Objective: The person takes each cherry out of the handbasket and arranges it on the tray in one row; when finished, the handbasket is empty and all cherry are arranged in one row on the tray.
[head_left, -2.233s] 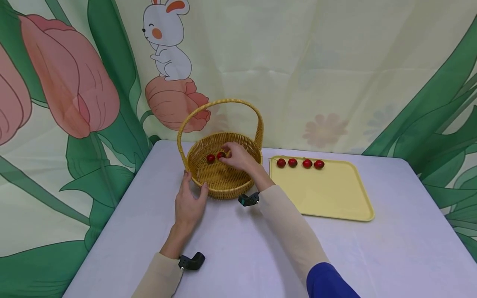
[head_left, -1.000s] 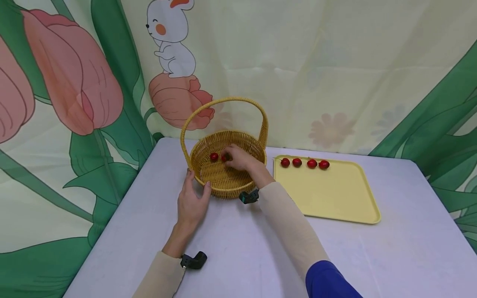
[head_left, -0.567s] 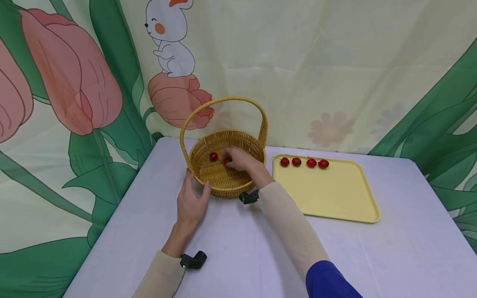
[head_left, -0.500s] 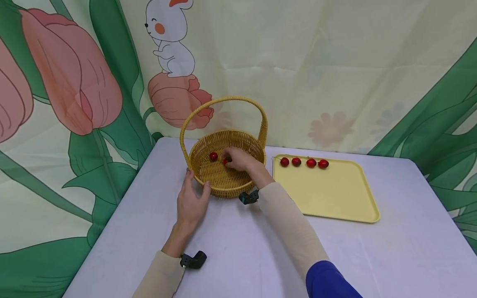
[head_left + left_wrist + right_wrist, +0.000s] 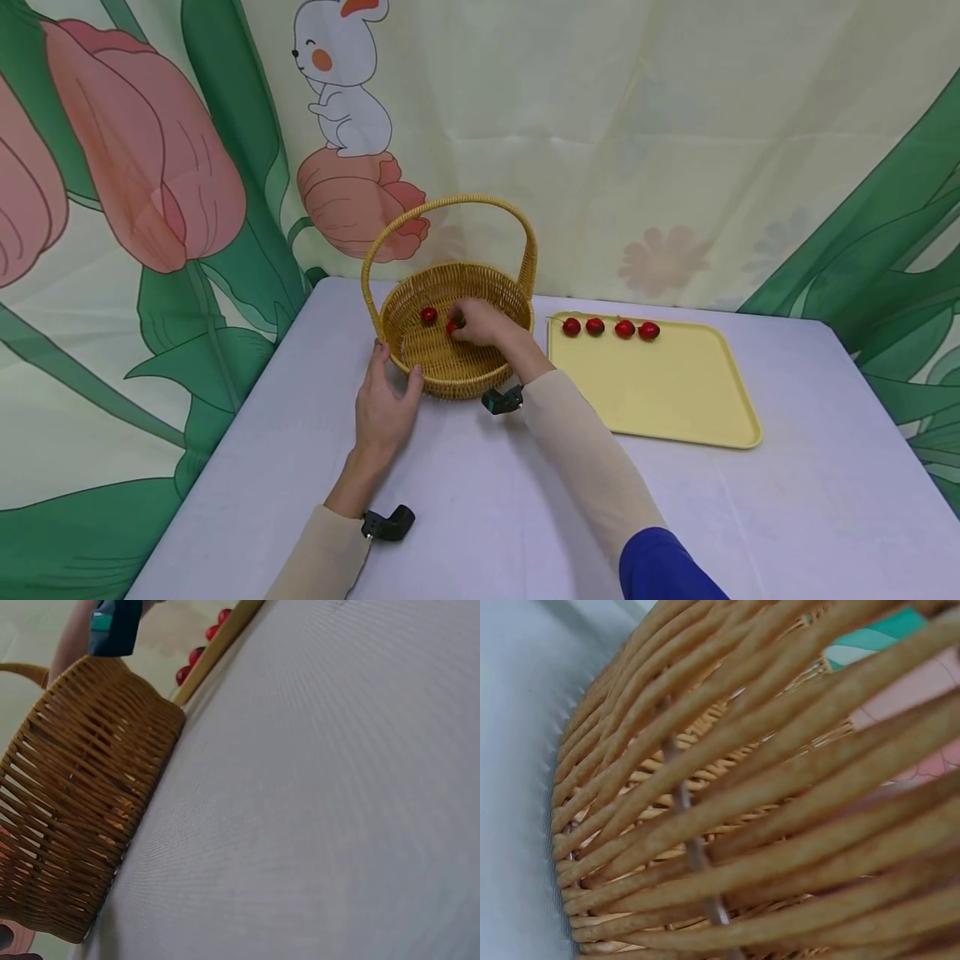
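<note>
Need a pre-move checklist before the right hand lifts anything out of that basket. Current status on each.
1. Left hand steadying basket: ok, it appears to touch the near left side.
2. Basket upright on table: ok.
3. Right hand gripping securely: cannot tell; a red fruit shows at its fingertips, but firmness doesn't.
4. Second fruit clear of the fingers: ok, a gap shows in the head view.
5. Right hand out of the basket: not ok, it is down inside.
6. Tray flat beside the basket: ok, with four fruits lined up along its far edge.
</note>
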A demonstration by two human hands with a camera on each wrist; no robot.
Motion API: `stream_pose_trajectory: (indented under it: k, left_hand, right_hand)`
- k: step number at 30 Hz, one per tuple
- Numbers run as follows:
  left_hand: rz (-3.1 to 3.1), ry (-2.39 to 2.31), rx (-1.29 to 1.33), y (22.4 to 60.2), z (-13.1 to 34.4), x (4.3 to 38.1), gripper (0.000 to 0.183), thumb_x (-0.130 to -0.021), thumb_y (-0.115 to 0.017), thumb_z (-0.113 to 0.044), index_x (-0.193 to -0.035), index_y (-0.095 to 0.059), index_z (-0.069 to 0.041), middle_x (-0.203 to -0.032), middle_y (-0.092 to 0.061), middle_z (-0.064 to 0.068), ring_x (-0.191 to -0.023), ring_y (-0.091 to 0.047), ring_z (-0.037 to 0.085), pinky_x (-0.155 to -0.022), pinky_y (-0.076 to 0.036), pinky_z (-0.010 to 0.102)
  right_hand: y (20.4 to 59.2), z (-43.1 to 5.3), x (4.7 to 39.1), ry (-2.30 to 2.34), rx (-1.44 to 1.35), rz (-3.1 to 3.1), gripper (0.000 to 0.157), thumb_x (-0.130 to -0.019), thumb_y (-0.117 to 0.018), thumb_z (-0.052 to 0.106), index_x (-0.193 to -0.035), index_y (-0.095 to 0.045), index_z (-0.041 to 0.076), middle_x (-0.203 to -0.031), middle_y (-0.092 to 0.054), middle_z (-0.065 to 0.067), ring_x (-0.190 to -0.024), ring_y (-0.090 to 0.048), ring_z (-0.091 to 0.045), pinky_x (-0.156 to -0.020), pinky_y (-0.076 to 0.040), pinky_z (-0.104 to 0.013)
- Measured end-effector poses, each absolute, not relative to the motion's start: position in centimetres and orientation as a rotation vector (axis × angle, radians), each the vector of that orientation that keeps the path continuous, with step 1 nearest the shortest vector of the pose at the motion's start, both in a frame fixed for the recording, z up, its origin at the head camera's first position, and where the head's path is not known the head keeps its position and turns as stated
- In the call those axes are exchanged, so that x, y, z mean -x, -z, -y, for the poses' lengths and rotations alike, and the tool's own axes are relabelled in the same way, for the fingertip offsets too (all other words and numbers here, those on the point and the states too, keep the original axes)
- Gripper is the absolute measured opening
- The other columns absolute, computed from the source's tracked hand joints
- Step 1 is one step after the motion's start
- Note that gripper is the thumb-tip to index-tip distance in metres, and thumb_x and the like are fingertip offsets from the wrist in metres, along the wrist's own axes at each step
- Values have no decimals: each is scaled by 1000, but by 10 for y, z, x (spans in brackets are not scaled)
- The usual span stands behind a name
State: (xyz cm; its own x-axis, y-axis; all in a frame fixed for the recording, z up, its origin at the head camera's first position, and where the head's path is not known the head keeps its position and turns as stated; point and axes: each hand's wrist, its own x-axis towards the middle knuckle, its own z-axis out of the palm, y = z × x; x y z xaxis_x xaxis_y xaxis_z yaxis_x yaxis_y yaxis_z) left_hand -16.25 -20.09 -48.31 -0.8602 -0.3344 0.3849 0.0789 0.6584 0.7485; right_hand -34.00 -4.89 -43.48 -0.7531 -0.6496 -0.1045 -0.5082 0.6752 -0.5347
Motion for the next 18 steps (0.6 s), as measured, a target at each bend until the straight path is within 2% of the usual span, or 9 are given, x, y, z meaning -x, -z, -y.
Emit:
stream_pose_trajectory:
  k: [18]
  left_hand:
    - [2381,1088,-202,484,201,163,70,-97,-59,-41,-148,-41,3,-160,-35,22,-149,-35,33,-118,-36,49]
  right_hand:
    - [419,30,326,882,938,-2576,37,-94,-69,14,-129,-61,3,-123,-65,-12,-108,-63,-23,-92,-56,-37]
